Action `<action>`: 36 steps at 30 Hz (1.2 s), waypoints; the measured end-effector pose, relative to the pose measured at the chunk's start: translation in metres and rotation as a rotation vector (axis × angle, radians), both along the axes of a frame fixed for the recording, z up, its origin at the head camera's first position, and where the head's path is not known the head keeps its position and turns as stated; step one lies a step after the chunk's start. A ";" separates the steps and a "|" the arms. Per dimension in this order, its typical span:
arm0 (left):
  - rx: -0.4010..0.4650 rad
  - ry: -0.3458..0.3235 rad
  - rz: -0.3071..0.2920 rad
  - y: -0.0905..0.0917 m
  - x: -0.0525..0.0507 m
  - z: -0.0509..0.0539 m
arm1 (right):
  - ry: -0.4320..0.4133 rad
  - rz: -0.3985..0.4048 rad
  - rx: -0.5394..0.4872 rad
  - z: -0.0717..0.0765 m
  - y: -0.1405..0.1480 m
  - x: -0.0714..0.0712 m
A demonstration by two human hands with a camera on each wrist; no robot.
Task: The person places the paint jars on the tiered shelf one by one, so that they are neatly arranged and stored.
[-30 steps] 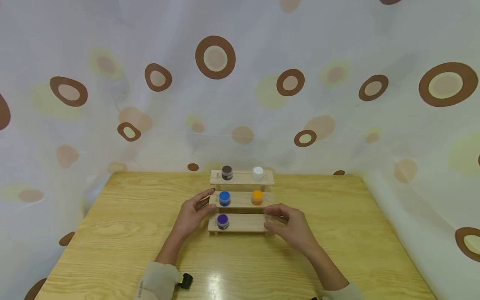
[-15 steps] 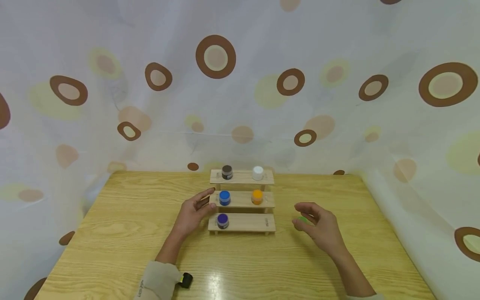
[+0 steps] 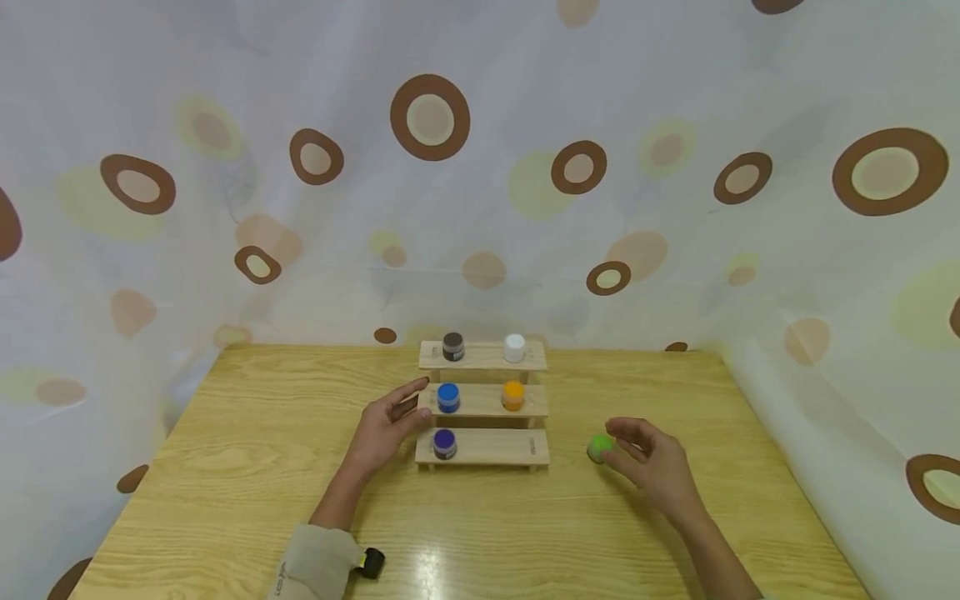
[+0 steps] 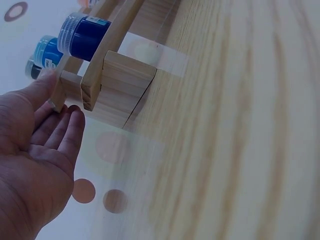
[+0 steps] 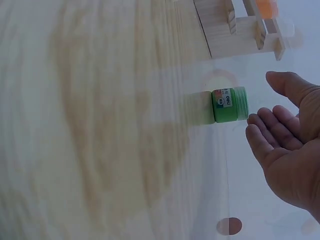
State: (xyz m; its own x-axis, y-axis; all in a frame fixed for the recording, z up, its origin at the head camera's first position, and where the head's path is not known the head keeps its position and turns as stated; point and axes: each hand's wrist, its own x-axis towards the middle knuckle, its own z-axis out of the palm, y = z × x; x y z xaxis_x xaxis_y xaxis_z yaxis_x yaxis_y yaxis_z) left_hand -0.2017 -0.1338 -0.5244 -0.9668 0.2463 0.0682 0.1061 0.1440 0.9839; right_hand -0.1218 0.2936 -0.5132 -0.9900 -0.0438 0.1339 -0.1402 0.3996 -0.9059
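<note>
A three-tier wooden rack (image 3: 483, 447) holds several small paint jars. My left hand (image 3: 380, 432) holds the left end of its middle shelf between thumb and fingers; the left wrist view shows the thumb (image 4: 41, 89) and fingers on either side of the shelf end. Right of the rack, a green paint jar (image 5: 226, 105) stands upright on the table. Beside it is my right hand (image 3: 654, 467), thumb and fingers spread apart around its right side, holding nothing. In the right wrist view the fingertips (image 5: 254, 130) are close to the jar's lid; whether they touch is unclear.
On the rack sit a black jar (image 3: 453, 347) and a white jar (image 3: 514, 347) on top, a blue jar (image 3: 448, 397) and an orange jar (image 3: 513, 396) in the middle, and a purple jar (image 3: 444, 444) below. A patterned sheet (image 3: 487, 208) hangs behind the table (image 3: 480, 525).
My right hand has moved right from the rack's lower right end to the green jar, which now shows more fully. My left hand has stayed at the rack.
</note>
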 end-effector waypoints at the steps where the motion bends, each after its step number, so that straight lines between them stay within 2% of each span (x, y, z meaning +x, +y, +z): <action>1: 0.000 0.001 0.000 0.000 0.000 -0.001 | -0.008 0.002 0.001 -0.001 0.000 0.000; 6: -0.001 0.007 0.002 -0.001 0.001 0.000 | -0.036 0.018 0.011 -0.005 -0.002 -0.002; 12: 0.001 0.006 -0.010 0.000 0.001 -0.001 | -0.064 -0.011 0.038 -0.008 -0.003 -0.003; 22: 0.005 -0.005 -0.004 0.000 0.001 -0.002 | -0.032 -0.012 0.046 -0.010 -0.004 -0.004; 26: 0.004 -0.004 -0.003 0.000 0.001 -0.001 | -0.014 -0.025 0.068 -0.007 -0.005 -0.004; 36: 0.008 -0.001 0.001 0.000 0.000 -0.002 | 0.084 -0.040 0.126 0.015 -0.007 -0.008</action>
State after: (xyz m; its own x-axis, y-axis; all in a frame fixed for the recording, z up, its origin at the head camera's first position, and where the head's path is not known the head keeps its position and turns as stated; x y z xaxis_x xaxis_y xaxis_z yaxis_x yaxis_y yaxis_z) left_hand -0.2016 -0.1335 -0.5261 -0.9671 0.2446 0.0695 0.1052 0.1362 0.9851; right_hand -0.1298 0.2868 -0.4987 -0.9770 -0.0259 0.2119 -0.1946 0.5163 -0.8340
